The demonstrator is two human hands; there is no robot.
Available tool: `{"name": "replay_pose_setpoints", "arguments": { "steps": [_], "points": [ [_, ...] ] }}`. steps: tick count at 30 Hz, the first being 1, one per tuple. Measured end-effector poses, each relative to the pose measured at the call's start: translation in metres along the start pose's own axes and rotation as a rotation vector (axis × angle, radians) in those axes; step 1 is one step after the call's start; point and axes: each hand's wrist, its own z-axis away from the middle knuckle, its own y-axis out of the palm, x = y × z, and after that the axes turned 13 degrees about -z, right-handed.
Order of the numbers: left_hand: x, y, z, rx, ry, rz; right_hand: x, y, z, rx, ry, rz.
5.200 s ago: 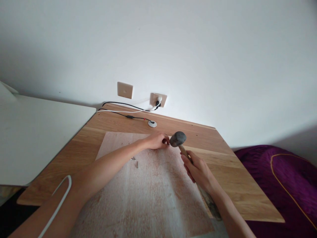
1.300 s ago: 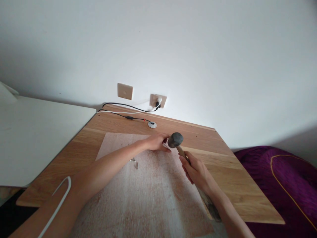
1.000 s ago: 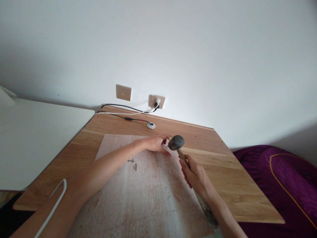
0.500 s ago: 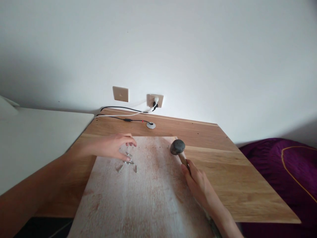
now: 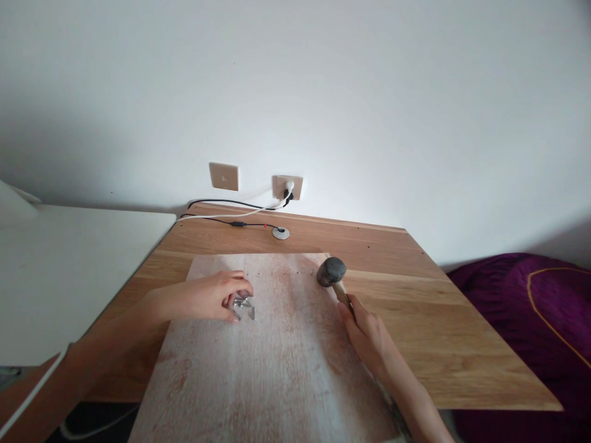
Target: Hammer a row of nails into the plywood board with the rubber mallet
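My left hand (image 5: 207, 298) sits low over the whitewashed wooden board (image 5: 277, 369), its fingers curled around a small cluster of shiny metal pieces (image 5: 242, 304). The pieces are too small to name, and my fingers partly hide them. My right hand (image 5: 369, 346) grips the wooden handle of a rubber mallet (image 5: 341, 292). Its dark grey head (image 5: 331, 271) is near the far right corner of the board.
The board lies on an oak tabletop (image 5: 429, 351). A white desk (image 5: 78, 277) adjoins it on the left, and a purple cushion (image 5: 521, 320) lies at the right. Black and white cables run from a wall socket (image 5: 287, 187) to a cable grommet (image 5: 281, 232).
My left hand has moved left, away from the mallet head, to the metal pieces. The pieces now lie closer together. The mallet stays in my right hand, almost in the same place.
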Motion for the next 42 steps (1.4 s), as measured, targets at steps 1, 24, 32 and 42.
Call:
{"name": "replay_pose_setpoints", "arguments": {
  "steps": [1, 24, 32, 42],
  "points": [
    [-0.004, 0.002, -0.001, -0.003, -0.004, 0.0, 0.0, 0.0, 0.0, 0.01, 0.007, -0.01],
    [-0.06, 0.011, -0.042, -0.088, 0.224, -0.116, 0.002, -0.002, -0.001, 0.01, -0.027, -0.038],
    [-0.038, 0.002, 0.029, 0.018, 0.121, -0.203, 0.002, -0.002, -0.001, 0.011, -0.014, -0.018],
    [-0.033, 0.029, 0.027, -0.094, 0.173, -0.255, 0.006, -0.003, -0.002, 0.004, -0.007, -0.021]
  ]
}}
